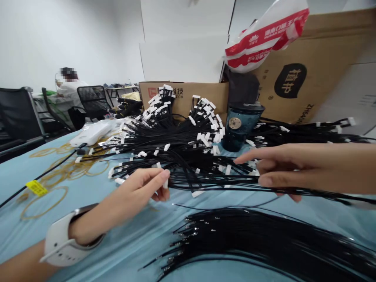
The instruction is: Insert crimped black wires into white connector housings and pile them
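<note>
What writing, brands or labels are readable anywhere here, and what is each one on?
"科技" with a partly hidden word ending "TECH" below, beside a red logo: small cardboard box.
"植护", roughly, in a black patch; rotated Latin letters below unclear: large cardboard box.
White Chinese characters on red bands: plastic bag, too blurred.
Yellow tag: too small.
White tags on the cables: no print visible.

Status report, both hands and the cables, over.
Left hand pinches a white tag. Right hand on tagged cables, grip unclear. Blue cup stands behind them.
</note>
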